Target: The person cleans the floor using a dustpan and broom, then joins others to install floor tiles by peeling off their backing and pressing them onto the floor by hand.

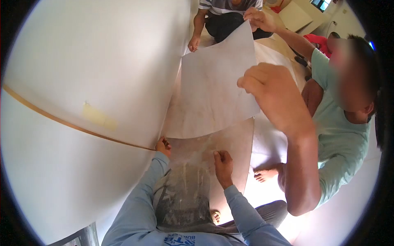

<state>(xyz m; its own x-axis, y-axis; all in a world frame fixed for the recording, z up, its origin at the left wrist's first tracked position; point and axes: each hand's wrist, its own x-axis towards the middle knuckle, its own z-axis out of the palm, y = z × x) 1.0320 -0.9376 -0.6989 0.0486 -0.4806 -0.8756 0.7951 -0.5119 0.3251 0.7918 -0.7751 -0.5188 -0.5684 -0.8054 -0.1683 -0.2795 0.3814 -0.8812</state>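
A thin, translucent white sheet (pixel 217 86) hangs in front of me. At its lower left corner, beside the large white panel (pixel 98 49), my left hand (pixel 163 146) is closed on the sheet. My right hand (pixel 223 166) is in a pinch below the sheet's lower edge, apart from it; whatever it may hold is too small to make out. A co-worker at the right has one hand (pixel 258 21) on the sheet's upper right corner and the other hand (pixel 273 92) raised near its right edge.
Another person (pixel 230 20) crouches beyond the sheet, one hand near its upper left corner. A brown strip (pixel 74 127) crosses the white panels at the left. A brownish board (pixel 240 151) lies under the sheet. The co-worker's bare foot (pixel 266 174) is at the right.
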